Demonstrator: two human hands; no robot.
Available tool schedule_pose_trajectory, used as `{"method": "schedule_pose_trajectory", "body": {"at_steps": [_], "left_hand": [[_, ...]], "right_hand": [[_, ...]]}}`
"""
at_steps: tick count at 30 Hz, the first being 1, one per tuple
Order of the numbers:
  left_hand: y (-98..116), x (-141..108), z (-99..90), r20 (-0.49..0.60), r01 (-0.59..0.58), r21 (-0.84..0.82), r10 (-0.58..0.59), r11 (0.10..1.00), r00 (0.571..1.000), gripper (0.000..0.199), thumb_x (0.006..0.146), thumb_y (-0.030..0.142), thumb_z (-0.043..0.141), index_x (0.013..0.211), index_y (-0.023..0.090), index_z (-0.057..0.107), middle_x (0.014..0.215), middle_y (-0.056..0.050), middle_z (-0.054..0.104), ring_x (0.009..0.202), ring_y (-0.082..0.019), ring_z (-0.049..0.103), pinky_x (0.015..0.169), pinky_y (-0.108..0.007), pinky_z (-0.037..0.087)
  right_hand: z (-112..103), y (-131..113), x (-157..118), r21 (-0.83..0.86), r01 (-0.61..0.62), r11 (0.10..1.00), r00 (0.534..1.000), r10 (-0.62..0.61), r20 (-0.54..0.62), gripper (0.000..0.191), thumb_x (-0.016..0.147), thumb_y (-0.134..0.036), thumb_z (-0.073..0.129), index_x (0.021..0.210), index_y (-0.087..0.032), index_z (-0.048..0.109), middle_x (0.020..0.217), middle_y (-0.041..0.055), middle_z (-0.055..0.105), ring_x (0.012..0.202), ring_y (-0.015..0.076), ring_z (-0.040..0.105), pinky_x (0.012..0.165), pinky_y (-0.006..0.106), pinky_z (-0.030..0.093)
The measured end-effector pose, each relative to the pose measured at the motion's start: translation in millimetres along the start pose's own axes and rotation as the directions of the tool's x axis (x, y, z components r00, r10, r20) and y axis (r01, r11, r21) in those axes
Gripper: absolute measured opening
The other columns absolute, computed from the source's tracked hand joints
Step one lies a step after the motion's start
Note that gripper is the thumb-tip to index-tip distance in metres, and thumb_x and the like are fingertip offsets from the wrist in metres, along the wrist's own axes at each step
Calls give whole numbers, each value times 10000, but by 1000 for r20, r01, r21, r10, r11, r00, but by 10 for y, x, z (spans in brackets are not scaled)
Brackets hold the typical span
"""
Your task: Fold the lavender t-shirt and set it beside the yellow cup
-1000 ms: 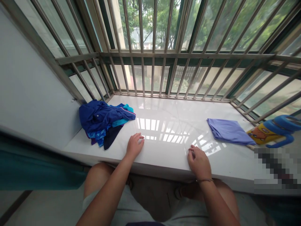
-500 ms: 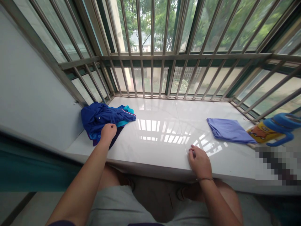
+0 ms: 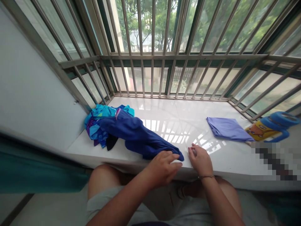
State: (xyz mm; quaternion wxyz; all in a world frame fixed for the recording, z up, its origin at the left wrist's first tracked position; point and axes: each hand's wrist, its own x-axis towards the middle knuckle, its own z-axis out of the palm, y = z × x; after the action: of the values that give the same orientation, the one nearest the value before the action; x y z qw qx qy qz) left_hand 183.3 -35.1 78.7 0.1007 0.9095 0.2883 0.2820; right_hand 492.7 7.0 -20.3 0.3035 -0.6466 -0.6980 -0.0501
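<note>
A dark blue garment (image 3: 141, 135) stretches from the clothes pile toward the front edge of the sill, its narrow end bunched into folds. My left hand (image 3: 164, 166) is at that end, with thumb and fingers apart; the cloth lies just behind the fingertips. A little to the right, my right hand (image 3: 199, 160) rests on the sill near its front edge, fingers loosely curled and holding nothing. The pile of clothes (image 3: 101, 122), turquoise, blue and purple, sits at the left end against the wall.
On the right of the glossy white sill (image 3: 160, 108) lies a folded lavender cloth (image 3: 228, 128). Beside it is a yellow and blue bottle (image 3: 265, 127) with a handle. Metal window bars (image 3: 152, 72) enclose the back and sides. A teal curtain (image 3: 35, 166) hangs at left.
My left hand has moved right and toward me from the pile, drawing the dark blue garment out across the sill. More turquoise clothes now show in the pile. My right hand has hardly moved.
</note>
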Motion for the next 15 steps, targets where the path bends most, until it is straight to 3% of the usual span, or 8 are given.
{"method": "schedule_pose_trajectory", "body": {"at_steps": [1,3,6,8,11,15], "left_hand": [[-32,-41,111,99,-1,20,-1,1000,995,572,1028,316,701,1590,348,606,1709,-88,535,1528,-324,554,1315,-541,428],[-225,-163,268,181,94,60,-103,994,978,680,973,359,789,1617,341,572,1800,-92,399,1614,-352,453,1330,-576,404],[-627,-361,334,179,221,53,-227,974,957,816,933,468,841,1662,298,516,1812,-126,368,1641,-353,415,1310,-532,445],[-817,-442,313,134,264,50,-269,963,954,748,997,477,765,1672,294,501,1801,-113,395,1650,-331,401,1339,-523,403],[-900,-472,288,72,309,63,-313,949,947,593,1078,375,627,1656,291,523,1786,-95,427,1647,-299,407,1354,-515,379],[-836,-453,320,42,320,83,-324,944,945,577,1068,314,610,1639,280,537,1774,-93,448,1635,-292,424,1351,-516,387]], "right_hand": [[8,6,-1,1,0,1000,1000,0,0,296,1069,-471,556,983,-235,713,1257,153,805,1163,337,732,1062,504,555],[25,21,-2,12,1,1000,1000,-1,-5,282,1065,-453,550,982,-239,713,1246,151,807,1162,332,733,1062,501,556],[37,35,-1,32,12,999,1000,-11,-16,240,1043,-405,544,971,-248,711,1234,146,810,1156,322,735,1065,495,559],[31,33,-1,37,11,999,1000,-11,-5,220,1033,-381,545,979,-248,712,1239,143,808,1161,317,734,1070,491,560],[20,25,-4,35,-7,999,1000,7,13,211,1026,-367,545,1000,-242,714,1256,147,804,1168,321,732,1075,495,559],[38,30,-11,28,-21,999,1000,21,0,216,1025,-375,543,1011,-241,712,1268,146,802,1179,336,731,1078,515,552]]}}
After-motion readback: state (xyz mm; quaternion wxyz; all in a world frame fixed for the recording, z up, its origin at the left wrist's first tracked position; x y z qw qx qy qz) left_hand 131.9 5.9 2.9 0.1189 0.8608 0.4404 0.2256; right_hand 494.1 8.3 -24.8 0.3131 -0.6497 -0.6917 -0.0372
